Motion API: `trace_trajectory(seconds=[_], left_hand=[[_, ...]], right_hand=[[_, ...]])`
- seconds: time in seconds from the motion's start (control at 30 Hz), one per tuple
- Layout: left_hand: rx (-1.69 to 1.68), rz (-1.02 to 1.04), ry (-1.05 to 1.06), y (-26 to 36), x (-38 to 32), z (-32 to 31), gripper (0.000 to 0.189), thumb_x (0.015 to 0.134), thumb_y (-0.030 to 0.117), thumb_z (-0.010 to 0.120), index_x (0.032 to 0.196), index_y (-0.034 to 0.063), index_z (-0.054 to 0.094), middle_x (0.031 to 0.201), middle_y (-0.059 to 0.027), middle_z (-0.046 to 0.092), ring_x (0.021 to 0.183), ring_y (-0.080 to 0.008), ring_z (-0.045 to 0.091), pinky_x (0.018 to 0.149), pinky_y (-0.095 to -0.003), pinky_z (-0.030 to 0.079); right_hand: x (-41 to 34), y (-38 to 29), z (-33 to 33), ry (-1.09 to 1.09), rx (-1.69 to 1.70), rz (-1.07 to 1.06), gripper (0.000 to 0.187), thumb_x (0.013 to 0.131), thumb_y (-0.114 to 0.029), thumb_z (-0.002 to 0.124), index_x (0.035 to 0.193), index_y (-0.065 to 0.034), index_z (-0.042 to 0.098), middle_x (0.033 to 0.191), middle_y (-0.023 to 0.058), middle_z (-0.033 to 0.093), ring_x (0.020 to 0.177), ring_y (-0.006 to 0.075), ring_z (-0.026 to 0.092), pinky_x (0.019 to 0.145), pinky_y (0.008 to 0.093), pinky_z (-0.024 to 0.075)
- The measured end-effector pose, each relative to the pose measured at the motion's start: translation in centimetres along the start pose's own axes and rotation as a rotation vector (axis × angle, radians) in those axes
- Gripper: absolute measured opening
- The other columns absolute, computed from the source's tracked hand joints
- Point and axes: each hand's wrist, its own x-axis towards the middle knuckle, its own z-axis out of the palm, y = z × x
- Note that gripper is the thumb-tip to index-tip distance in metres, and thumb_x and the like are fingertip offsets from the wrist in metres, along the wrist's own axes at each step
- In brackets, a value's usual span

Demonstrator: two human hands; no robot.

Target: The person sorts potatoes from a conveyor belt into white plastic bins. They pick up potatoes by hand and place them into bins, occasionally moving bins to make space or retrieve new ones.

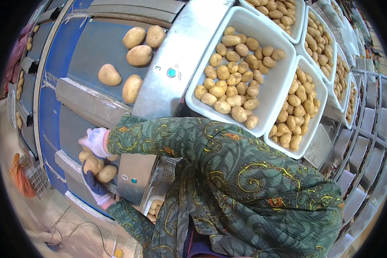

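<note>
Several potatoes [106,173] lie bunched on the dark, divided conveyor belt [71,127]. My left hand [95,187], in a white glove with dark blue coating, curls around a potato [93,164] at the lower side of the bunch. Above it, my right hand [97,142], in a white glove with blue print on its back, reaches palm down over the bunch. Its fingertips and whatever lies under its palm are partly hidden. Another potato [112,157] shows beside the right wrist.
Larger potatoes [139,55] rest in the upper belt section, behind a raised divider [90,100]. A metal ledge [158,87] with round buttons borders the belt. White plastic tubs [275,93] of potatoes stand beyond my right arm. An orange mesh bag [21,177] and cables [84,223] are on the floor.
</note>
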Motion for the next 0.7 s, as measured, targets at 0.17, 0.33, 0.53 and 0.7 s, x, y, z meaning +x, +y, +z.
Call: trace_trajectory(seconds=[0.17,0.33,0.53,0.7], left_hand=[[1.409,0.688,0.285,5.9,-1.4,3.9,0.038,0.103,0.022,0.064,0.132,-0.0023,0.064,0.138,-0.0202,0.06,0.133,-0.034,0.055,0.113,-0.0449,0.044],[0.895,0.858,-0.113,7.0,-5.0,24.5,0.036,0.088,0.006,0.075,0.123,0.0035,0.07,0.129,-0.0181,0.066,0.12,-0.0368,0.063,0.105,-0.0463,0.049],[0.922,1.234,-0.814,-4.2,0.7,53.1,0.062,0.083,0.019,0.079,0.142,0.0239,0.061,0.152,-0.0209,0.045,0.136,-0.0427,0.047,0.111,-0.0523,0.041],[1.579,1.214,-0.907,-12.0,7.0,67.0,0.078,0.085,0.037,0.082,0.154,0.0345,0.045,0.165,-0.0182,0.032,0.147,-0.0438,0.037,0.115,-0.0585,0.034]], right_hand=[[-6.4,1.5,-1.3,0.19,0.084,-0.41,0.057,0.077,-0.03,0.077,0.127,-0.0069,0.063,0.129,0.0205,0.06,0.122,0.0356,0.06,0.097,0.0511,0.0516],[-26.8,4.8,-16.0,0.739,0.654,0.206,0.043,0.088,0.005,0.066,0.13,-0.0056,0.064,0.115,0.0112,0.07,0.098,0.0246,0.071,0.088,0.0364,0.059],[-48.3,28.4,-22.9,0.986,-0.839,0.745,0.051,0.085,-0.022,0.076,0.133,-0.0132,0.063,0.134,0.0151,0.062,0.126,0.0378,0.057,0.11,0.0503,0.0395],[-53.1,32.8,-23.9,0.309,-1.031,1.046,0.064,0.085,-0.025,0.077,0.145,-0.0274,0.056,0.15,0.0184,0.049,0.145,0.0385,0.041,0.117,0.0588,0.0304]])
